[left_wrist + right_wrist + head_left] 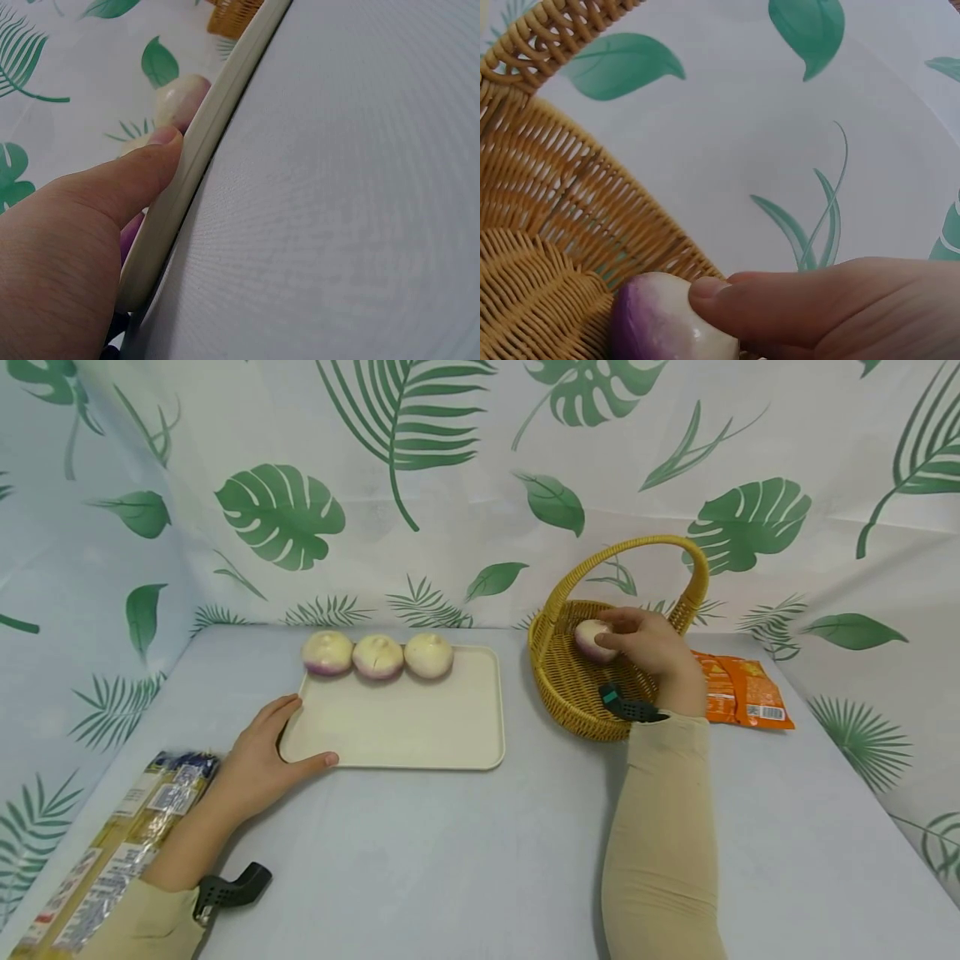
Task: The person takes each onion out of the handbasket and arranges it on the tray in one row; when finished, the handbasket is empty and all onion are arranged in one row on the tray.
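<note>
Three white-and-purple turnips (378,657) stand in a row along the back edge of a cream tray (405,727). At the tray's front left corner my left hand (266,760) lies spread, its fingers along the left rim and its straight thumb touching the front rim. The left wrist view shows that thumb (142,176) against the rim. My right hand (651,647) reaches inside a wicker basket (558,685) and holds another turnip (595,641) between thumb and fingers. In the right wrist view, this turnip (671,319) is beside the basket's woven wall.
An orange packet (753,693) lies right of the basket, partly hidden by the right hand. Long clear packs with yellowish contents (142,835) lie at the left, partly beneath the left forearm. The basket's tall handle (660,542) arches above it. A leaf-print cloth (450,543) hangs behind the table.
</note>
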Demonstrator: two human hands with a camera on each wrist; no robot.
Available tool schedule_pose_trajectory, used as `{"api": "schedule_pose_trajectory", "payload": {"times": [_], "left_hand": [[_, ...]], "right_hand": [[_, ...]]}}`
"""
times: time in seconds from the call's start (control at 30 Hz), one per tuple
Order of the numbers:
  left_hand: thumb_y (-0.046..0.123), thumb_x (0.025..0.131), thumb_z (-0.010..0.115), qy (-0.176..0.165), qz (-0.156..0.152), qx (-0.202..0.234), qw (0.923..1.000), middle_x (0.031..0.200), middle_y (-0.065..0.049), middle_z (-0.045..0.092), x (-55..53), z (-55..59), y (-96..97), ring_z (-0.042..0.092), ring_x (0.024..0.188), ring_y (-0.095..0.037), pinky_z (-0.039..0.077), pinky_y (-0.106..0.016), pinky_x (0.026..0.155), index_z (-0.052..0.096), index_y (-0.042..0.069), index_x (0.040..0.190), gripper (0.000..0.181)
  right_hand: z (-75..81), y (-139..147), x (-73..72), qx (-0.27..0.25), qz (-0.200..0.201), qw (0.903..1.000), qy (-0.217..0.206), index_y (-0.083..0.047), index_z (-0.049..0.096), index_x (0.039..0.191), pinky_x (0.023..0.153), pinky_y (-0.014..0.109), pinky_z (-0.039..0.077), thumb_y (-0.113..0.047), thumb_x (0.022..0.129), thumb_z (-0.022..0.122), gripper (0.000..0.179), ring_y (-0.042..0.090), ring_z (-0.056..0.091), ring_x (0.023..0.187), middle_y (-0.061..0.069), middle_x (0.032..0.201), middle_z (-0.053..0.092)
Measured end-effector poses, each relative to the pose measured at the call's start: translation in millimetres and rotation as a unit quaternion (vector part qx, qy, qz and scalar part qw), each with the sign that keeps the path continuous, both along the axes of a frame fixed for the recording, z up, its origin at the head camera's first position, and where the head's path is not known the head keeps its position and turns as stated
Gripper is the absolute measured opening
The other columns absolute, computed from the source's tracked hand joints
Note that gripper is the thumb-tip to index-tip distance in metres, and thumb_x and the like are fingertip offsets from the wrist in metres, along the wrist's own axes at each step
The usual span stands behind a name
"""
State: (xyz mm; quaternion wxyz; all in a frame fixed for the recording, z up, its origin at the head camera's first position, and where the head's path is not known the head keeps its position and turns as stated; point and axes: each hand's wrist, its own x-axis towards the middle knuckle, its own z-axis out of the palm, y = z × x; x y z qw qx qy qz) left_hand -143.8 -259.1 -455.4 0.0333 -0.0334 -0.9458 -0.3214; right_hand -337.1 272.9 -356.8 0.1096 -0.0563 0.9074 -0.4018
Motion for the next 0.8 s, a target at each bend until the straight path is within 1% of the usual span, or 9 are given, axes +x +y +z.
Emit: {"api": "schedule_pose_trajectory", "payload": {"times": [0.2,0.3,0.47,0.57,0.8], "left_hand": [[0.057,0.09,0.088,0.0,-0.001,0.002,1.0,0.171,-0.032,0.031,-0.2,-0.7,-0.3,0.03,0.156,-0.057,0.032,-0.075,0.12,0.033,-0.01,0.166,0.115],[0.057,0.09,0.088,-0.002,-0.001,0.004,1.0,0.171,-0.032,0.031,0.0,0.0,-0.1,0.03,0.156,-0.057,0.031,-0.075,0.12,0.032,-0.01,0.166,0.115],[0.057,0.09,0.087,-0.004,0.0,0.005,1.0,0.171,-0.032,0.03,-0.1,1.0,-0.1,0.029,0.156,-0.057,0.031,-0.076,0.12,0.032,-0.009,0.166,0.115],[0.057,0.09,0.087,-0.005,0.0,0.005,1.0,0.172,-0.031,0.03,-0.5,0.6,-0.2,0.029,0.156,-0.057,0.031,-0.076,0.12,0.032,-0.009,0.166,0.115],[0.057,0.09,0.088,-0.003,0.0,0.003,1.0,0.171,-0.032,0.031,-1.0,-1.6,-0.3,0.029,0.156,-0.057,0.031,-0.076,0.12,0.032,-0.009,0.166,0.116]], "right_hand": [[-3.7,-2.8,-0.4,-0.038,-0.009,0.9991,-0.015,-0.008,0.052,0.162,0.128,0.06,0.028,-0.022,0.105,0.075,0.064,0.038,0.039,0.148,0.021,0.165,0.048],[-5.6,-3.1,-1.0,-0.046,-0.01,0.9987,-0.019,-0.008,0.052,0.163,0.127,0.059,0.027,-0.018,0.103,0.075,0.064,0.037,0.038,0.146,0.019,0.164,0.048],[-8.5,-1.8,-3.4,-0.03,-0.009,0.9994,-0.011,-0.011,0.055,0.161,0.126,0.061,0.027,-0.017,0.103,0.076,0.062,0.039,0.037,0.145,0.019,0.164,0.048],[-10.0,-1.4,-4.8,-0.03,-0.011,0.9994,-0.01,-0.011,0.056,0.16,0.126,0.061,0.027,-0.017,0.102,0.077,0.061,0.039,0.037,0.146,0.019,0.165,0.048],[-12.0,-0.5,-6.5,-0.027,-0.016,0.9995,-0.003,-0.011,0.058,0.159,0.126,0.061,0.026,-0.023,0.1,0.083,0.065,0.038,0.034,0.149,0.018,0.167,0.046]]}}
